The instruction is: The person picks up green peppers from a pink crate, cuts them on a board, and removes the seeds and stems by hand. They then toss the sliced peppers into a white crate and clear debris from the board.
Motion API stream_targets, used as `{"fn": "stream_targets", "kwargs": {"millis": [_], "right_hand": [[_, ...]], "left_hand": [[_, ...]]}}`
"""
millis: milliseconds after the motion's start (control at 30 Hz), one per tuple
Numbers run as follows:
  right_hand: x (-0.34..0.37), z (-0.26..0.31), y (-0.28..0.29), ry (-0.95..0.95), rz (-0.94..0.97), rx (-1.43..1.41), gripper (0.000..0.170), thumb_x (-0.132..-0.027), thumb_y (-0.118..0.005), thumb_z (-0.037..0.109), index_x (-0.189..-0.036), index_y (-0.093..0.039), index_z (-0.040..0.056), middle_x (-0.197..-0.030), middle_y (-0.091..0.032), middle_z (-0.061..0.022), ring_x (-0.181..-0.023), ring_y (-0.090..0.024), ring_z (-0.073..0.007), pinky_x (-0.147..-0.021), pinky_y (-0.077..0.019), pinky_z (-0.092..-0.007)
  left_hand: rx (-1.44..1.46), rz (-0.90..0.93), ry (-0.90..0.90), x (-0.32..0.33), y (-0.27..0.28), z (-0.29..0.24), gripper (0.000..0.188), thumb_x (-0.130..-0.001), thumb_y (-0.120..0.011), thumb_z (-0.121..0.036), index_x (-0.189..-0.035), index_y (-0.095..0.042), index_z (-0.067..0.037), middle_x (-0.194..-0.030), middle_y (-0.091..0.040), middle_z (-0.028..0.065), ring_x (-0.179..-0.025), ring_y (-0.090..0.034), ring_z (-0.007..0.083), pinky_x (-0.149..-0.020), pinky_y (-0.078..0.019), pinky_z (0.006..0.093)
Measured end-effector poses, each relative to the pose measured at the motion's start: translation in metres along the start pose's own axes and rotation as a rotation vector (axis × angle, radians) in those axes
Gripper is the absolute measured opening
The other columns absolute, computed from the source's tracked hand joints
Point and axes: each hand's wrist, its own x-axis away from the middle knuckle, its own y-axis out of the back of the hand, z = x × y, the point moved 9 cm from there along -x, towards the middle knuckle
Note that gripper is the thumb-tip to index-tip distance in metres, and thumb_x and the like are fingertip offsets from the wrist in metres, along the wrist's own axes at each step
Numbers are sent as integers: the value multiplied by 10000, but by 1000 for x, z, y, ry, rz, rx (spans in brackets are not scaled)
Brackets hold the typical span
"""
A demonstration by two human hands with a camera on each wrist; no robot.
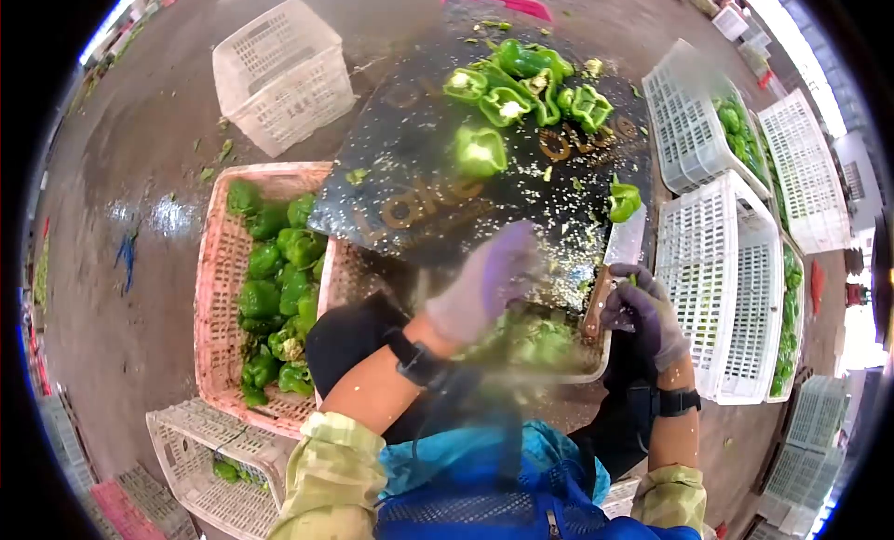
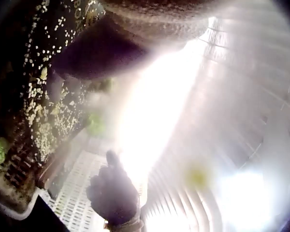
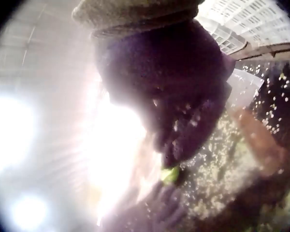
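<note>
My left hand (image 1: 489,279), gloved and blurred, is over the near edge of a black board (image 1: 419,168), fingers extended and holding nothing. My right hand (image 1: 647,312) is gloved too, its fingers curled; they pinch a small green piece (image 3: 170,175) that looks like pepper. Beside that hand lies a knife, its wooden handle (image 1: 596,303) toward me and its blade (image 1: 626,237) pointing away. A blurred cut green pepper (image 1: 480,152) shows over the board, short of a pile of cut peppers (image 1: 535,84). Another pepper piece (image 1: 624,201) is close to the blade tip.
Whole green peppers (image 1: 265,261) fill much of a pink crate (image 1: 212,289) on my left. Below the board, a tub (image 1: 596,368) holds green scraps and seeds. White crates (image 1: 708,289) line the right side, and another white crate (image 1: 284,74) stands at the far left.
</note>
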Motion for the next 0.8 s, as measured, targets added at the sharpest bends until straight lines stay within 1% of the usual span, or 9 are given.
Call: {"fn": "stream_targets", "kwargs": {"millis": [133, 233, 300, 333, 400, 467, 567, 600, 800], "right_hand": [[7, 34, 65, 269, -35, -85, 424, -921, -550, 203, -1272, -430, -2, -799, -594, -53, -718, -587, -140, -647, -482, -252], [34, 82, 155, 716, 300, -1004, 575, -962, -467, 372, -1408, -319, 40, -1233, -558, -90, -954, -578, -154, -783, -502, -312], [9, 89, 162, 649, 186, -686, 578, -943, -500, 370, -1409, -330, 75, -1331, -495, -126, -1065, -553, -207, -867, -477, -329], [-12, 81, 177, 567, -166, -496, 591, -929, -538, 345, -1412, -326, 78, -1341, -483, -139, -1089, -547, -231, -900, -465, -345], [-59, 72, 165, 223, -396, 464, 670, -856, -641, 285, -1412, -328, 82, -1368, -450, -167, -1164, -506, -301, -979, -415, -399], [-91, 86, 132, 657, -408, 1182, 767, -785, -709, 257, -1419, -312, 86, -1368, -430, -210, -1208, -461, -365, -1023, -370, -428], [-153, 74, 119, 578, -450, 1134, 790, -767, -710, 282, -1419, -299, 110, -1368, -414, -235, -1234, -434, -408, -1051, -348, -429], [-176, 56, 125, 331, -421, 1158, 713, -785, -685, 289, -1397, -348, 143, -1362, -426, -225, -1209, -460, -414, -1018, -385, -439], [-198, 50, 134, 339, -611, 1253, 360, -766, -628, 236, -1093, -555, 104, -1056, -609, -188, -1010, -586, -376, -858, -469, -454]], "left_hand": [[238, -228, 88, 10, 20, -1, 342, -944, -465, -279, -1254, -496, -137, -1199, -524, 34, -1047, -521, 214, -921, -432, 401], [262, -297, 125, 10, 18, -4, 361, -945, -469, -284, -1276, -485, -141, -1195, -523, 44, -1051, -523, 223, -908, -439, 402], [286, -287, 128, 8, 18, -2, 363, -943, -472, -286, -1278, -486, -145, -1196, -521, 40, -1052, -522, 222, -900, -438, 404], [284, -282, 129, 6, 16, -2, 365, -943, -474, -286, -1280, -485, -147, -1195, -520, 39, -1053, -522, 221, -898, -437, 404], [278, -294, 126, 1, 12, -2, 371, -942, -476, -287, -1286, -483, -149, -1195, -519, 35, -1055, -520, 219, -897, -433, 404], [275, -336, 114, 0, 9, -6, 378, -941, -476, -289, -1294, -479, -152, -1197, -518, 31, -1059, -517, 217, -897, -428, 404], [237, -337, 89, -7, 9, -13, 385, -944, -471, -278, -1307, -469, -149, -1208, -517, 31, -1067, -515, 219, -916, -419, 415], [228, -336, 80, -7, 11, -14, 386, -944, -471, -276, -1308, -468, -147, -1211, -516, 32, -1068, -515, 220, -919, -418, 417], [261, -448, 153, -18, 20, -11, 319, -910, -539, -273, -1204, -548, -148, -1101, -590, 22, -1002, -576, 209, -875, -464, 424]]}}
